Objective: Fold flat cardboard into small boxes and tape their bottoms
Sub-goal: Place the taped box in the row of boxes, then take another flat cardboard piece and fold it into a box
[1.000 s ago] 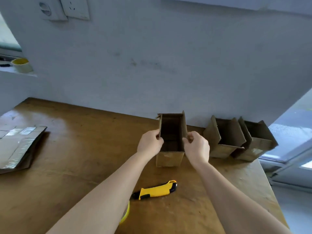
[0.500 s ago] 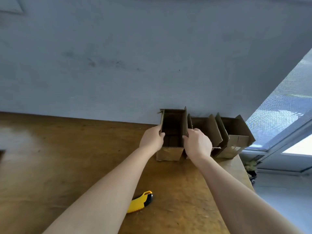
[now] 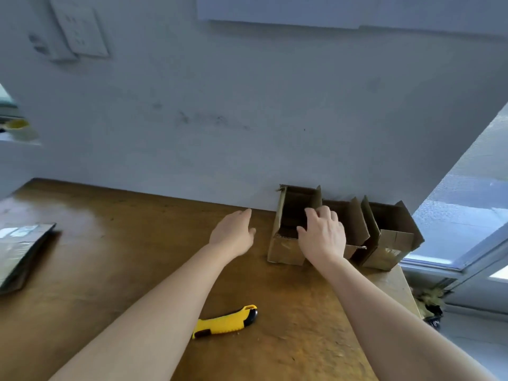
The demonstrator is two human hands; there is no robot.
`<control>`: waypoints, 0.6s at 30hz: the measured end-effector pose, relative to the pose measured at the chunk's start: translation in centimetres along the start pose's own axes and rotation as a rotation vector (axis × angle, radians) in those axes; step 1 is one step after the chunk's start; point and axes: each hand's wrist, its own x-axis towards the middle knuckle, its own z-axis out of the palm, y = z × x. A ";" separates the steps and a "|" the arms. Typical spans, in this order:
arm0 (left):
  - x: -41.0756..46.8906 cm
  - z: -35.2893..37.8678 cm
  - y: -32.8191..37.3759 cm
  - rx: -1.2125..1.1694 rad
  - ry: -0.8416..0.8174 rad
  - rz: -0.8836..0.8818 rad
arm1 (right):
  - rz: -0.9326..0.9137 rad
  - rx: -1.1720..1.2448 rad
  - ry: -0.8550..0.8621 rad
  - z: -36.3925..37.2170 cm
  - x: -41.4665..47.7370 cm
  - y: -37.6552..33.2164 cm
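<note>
The left hand [image 3: 233,235] hovers open beside the box [image 3: 286,248]. The right hand [image 3: 323,236], relaxed, seems to touch its wall.

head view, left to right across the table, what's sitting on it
flat cardboard stack → yellow utility knife → leftmost box → middle box → rightmost box. Left hand and right hand left out: they overlap the knife and boxes.

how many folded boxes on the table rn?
3, side by side at the back: leftmost box by the right hand, middle box partly hidden behind that hand, rightmost box beyond.
</note>
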 end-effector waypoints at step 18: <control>-22.0 -12.3 -25.2 0.385 0.239 -0.371 | -0.608 -0.073 -0.129 0.7 -12.5 -27.6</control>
